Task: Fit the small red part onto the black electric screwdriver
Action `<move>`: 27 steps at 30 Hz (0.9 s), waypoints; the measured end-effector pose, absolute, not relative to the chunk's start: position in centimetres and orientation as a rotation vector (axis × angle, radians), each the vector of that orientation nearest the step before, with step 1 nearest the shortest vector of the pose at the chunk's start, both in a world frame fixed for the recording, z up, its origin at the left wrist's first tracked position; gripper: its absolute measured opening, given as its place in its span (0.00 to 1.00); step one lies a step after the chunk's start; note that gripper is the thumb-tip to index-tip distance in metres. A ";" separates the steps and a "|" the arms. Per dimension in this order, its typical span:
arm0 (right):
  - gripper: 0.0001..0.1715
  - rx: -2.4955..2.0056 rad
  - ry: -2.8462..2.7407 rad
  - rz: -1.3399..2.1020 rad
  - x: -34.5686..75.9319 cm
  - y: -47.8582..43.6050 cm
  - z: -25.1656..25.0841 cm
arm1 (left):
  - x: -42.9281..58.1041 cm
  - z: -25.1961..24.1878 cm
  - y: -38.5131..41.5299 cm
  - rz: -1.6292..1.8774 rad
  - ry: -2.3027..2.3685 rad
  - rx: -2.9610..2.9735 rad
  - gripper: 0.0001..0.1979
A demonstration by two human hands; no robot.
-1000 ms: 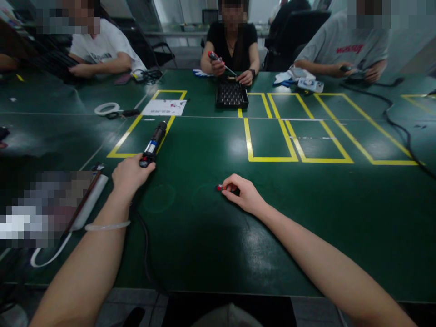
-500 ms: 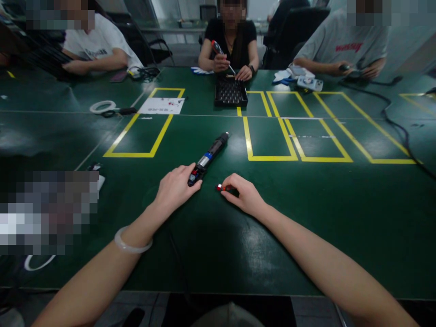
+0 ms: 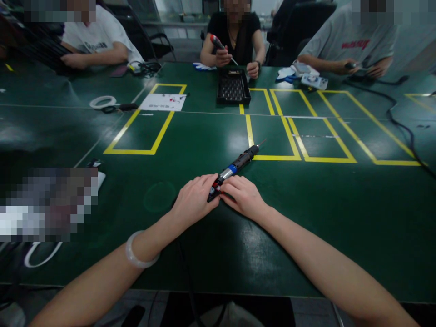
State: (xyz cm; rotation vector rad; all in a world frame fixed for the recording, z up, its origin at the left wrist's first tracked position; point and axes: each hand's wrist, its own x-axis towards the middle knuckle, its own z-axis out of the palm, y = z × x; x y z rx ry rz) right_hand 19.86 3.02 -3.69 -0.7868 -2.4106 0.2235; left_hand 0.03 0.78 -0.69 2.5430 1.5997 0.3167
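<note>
An electric screwdriver [image 3: 240,161] with its inner parts exposed at the near end lies tilted on the green table. Its thin bit points away to the right. My left hand [image 3: 194,197] is closed around that near end. Against the exposed parts rest the pinched fingertips of my right hand [image 3: 243,197]. A small red-and-black part [image 3: 221,194] shows between them, mostly hidden by the fingers. The two hands almost touch.
Yellow tape outlines [image 3: 277,158] mark the table. A white paper [image 3: 163,102], a roll of white tape [image 3: 102,102] and a black screw tray [image 3: 233,86] stand farther off. Across the table a person holds a red-handled screwdriver [image 3: 218,42]. Two other people sit beside that person.
My left hand has brought the electric screwdriver right and nearer, up to my right hand. The small red part now meets the exposed end. The person opposite has drawn a hand from the tray.
</note>
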 end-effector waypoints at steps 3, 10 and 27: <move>0.10 -0.784 -2.447 0.174 19.8 3.0 -3.5 | 0.2 -0.5 0.8 0.315 1.594 2.537 0.26; 0.10 -0.796 -2.448 0.181 19.6 3.1 -3.6 | 0.1 -0.8 0.7 0.281 1.577 2.600 0.28; 0.11 -0.791 -2.349 0.334 20.4 3.1 -3.8 | 0.3 -0.6 1.2 0.233 1.617 2.571 0.29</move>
